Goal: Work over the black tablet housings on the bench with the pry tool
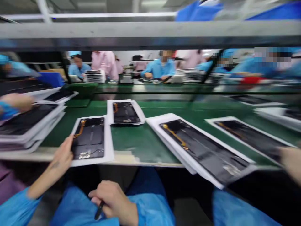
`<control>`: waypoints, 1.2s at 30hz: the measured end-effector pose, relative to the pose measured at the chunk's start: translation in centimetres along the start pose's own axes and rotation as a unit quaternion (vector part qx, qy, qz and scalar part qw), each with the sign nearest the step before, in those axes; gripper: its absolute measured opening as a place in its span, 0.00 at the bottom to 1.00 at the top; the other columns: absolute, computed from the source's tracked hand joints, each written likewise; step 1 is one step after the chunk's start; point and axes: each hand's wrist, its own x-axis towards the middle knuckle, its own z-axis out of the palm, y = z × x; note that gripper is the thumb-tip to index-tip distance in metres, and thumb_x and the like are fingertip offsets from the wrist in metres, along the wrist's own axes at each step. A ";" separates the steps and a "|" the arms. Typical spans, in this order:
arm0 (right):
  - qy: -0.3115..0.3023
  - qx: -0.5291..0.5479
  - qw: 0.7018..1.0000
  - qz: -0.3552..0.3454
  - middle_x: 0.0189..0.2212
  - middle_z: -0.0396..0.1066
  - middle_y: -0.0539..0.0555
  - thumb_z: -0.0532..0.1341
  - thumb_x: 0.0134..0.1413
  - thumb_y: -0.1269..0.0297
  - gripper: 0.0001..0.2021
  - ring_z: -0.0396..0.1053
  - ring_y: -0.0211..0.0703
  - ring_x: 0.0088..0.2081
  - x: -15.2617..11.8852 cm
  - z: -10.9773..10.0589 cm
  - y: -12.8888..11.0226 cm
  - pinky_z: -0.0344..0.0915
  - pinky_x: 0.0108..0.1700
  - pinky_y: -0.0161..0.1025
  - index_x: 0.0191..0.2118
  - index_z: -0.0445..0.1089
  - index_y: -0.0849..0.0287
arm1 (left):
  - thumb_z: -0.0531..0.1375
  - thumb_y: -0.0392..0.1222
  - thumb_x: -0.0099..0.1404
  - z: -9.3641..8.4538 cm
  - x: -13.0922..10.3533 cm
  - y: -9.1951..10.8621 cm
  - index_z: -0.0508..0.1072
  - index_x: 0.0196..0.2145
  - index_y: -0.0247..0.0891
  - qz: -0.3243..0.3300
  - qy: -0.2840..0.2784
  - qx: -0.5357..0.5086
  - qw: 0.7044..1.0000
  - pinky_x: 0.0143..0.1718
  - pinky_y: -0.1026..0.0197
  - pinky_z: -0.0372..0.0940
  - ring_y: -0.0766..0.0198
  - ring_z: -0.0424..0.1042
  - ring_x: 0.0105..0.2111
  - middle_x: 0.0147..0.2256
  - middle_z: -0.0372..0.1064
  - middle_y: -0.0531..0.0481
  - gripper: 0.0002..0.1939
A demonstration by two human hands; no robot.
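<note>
My left hand is at the left edge of a black tablet-like panel with an orange flex strip, lying in a white tray on the near edge of the green bench. Its fingers are closed on that tray's edge. Low in front of my lap, my right hand is curled round a dark, thin tool, whose tip points down. Behind the first panel lies a smaller-looking one in a white tray. To the right, another panel rests on stacked white trays that overhang the bench edge.
Stacked trays stand at the left, with a co-worker's hand over them. Another person's blurred hand touches a panel at the right. A grey beam crosses above the green bench. People sit beyond.
</note>
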 end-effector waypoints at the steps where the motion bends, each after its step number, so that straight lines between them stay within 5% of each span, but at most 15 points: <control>1: 0.008 -0.022 0.999 -0.028 0.31 0.73 0.51 0.59 0.67 0.65 0.07 0.69 0.40 0.33 1.0 0.6 -0.7 0.66 0.36 0.39 0.44 0.73 0.61 | 0.49 0.40 0.73 -0.9 -1.3 -0.5 0.51 0.71 0.41 -0.025 -0.002 -0.007 1.000 0.66 0.40 0.57 0.46 0.59 0.66 0.67 0.56 0.39 0.31; 5: 0.072 -0.153 0.984 -0.059 0.45 0.74 0.60 0.57 0.67 0.69 0.14 0.67 0.49 0.43 5.3 -1.5 -0.8 0.61 0.41 0.45 0.57 0.67 0.59 | 0.48 0.35 0.63 -3.0 -4.8 -0.7 0.47 0.72 0.35 -0.090 -0.014 -0.066 0.994 0.71 0.49 0.50 0.55 0.55 0.69 0.69 0.55 0.41 0.39; 8: 0.076 -0.200 0.976 -0.045 0.51 0.70 0.65 0.64 0.61 0.70 0.17 0.65 0.54 0.47 8.3 -3.3 0.6 0.60 0.43 0.47 0.55 0.67 0.62 | 0.50 0.40 0.63 -4.2 -5.8 -1.0 0.54 0.68 0.37 -0.150 -0.005 -0.127 0.981 0.67 0.48 0.57 0.54 0.62 0.65 0.65 0.61 0.40 0.36; 11: 0.052 -0.235 0.970 -0.045 0.42 0.71 0.59 0.67 0.58 0.71 0.10 0.65 0.50 0.42 9.9 -3.4 1.9 0.59 0.39 0.43 0.44 0.69 0.59 | 0.51 0.48 0.67 -5.4 -6.3 -2.0 0.59 0.63 0.35 -0.215 -0.015 -0.191 0.958 0.51 0.47 0.73 0.52 0.79 0.47 0.52 0.74 0.37 0.30; 14: 0.038 -0.248 0.967 -0.050 0.40 0.69 0.54 0.63 0.59 0.76 0.08 0.65 0.44 0.38 10.1 -2.7 2.4 0.57 0.36 0.39 0.40 0.67 0.57 | 0.54 0.57 0.68 -6.1 -5.9 -2.7 0.66 0.56 0.36 -0.255 -0.063 -0.250 0.932 0.35 0.55 0.76 0.57 0.80 0.32 0.36 0.78 0.43 0.27; 17: 0.039 -0.252 0.965 -0.052 0.39 0.67 0.52 0.59 0.58 0.80 0.10 0.63 0.42 0.37 10.0 -2.1 2.3 0.56 0.35 0.38 0.39 0.66 0.56 | 0.58 0.59 0.69 -6.6 -4.2 -2.6 0.69 0.53 0.35 -0.278 -0.101 -0.273 0.915 0.30 0.59 0.74 0.61 0.78 0.27 0.30 0.76 0.49 0.26; 21: 0.059 -0.260 0.963 -0.034 0.40 0.67 0.54 0.57 0.59 0.81 0.10 0.64 0.43 0.39 10.4 -1.9 2.0 0.59 0.39 0.38 0.40 0.67 0.59 | 0.58 0.53 0.73 -7.2 -0.2 -2.1 0.68 0.55 0.34 -0.296 -0.088 -0.263 0.914 0.32 0.60 0.73 0.65 0.75 0.31 0.39 0.73 0.48 0.21; 25: 0.074 -0.265 0.961 -0.009 0.45 0.69 0.54 0.60 0.65 0.70 0.05 0.69 0.43 0.43 12.2 -1.7 1.4 0.68 0.44 0.42 0.45 0.69 0.61 | 0.59 0.50 0.73 -6.8 4.6 -1.6 0.70 0.54 0.35 -0.299 -0.074 -0.264 0.914 0.42 0.53 0.74 0.59 0.75 0.42 0.48 0.71 0.44 0.19; 30: 0.064 -0.262 0.963 0.007 0.49 0.72 0.56 0.62 0.66 0.60 0.13 0.72 0.45 0.46 14.3 -1.0 0.8 0.73 0.47 0.47 0.51 0.70 0.60 | 0.61 0.48 0.72 -6.1 9.1 -1.7 0.71 0.53 0.34 -0.292 -0.119 -0.235 0.920 0.47 0.50 0.73 0.56 0.74 0.46 0.50 0.71 0.44 0.18; 36: 0.066 -0.272 0.958 0.067 0.51 0.71 0.57 0.62 0.66 0.59 0.15 0.72 0.47 0.49 12.7 -5.4 3.6 0.73 0.50 0.50 0.53 0.70 0.60 | 0.61 0.48 0.72 -6.9 11.7 -2.9 0.70 0.54 0.35 -0.269 -0.077 -0.102 0.955 0.49 0.48 0.72 0.54 0.73 0.49 0.52 0.69 0.43 0.19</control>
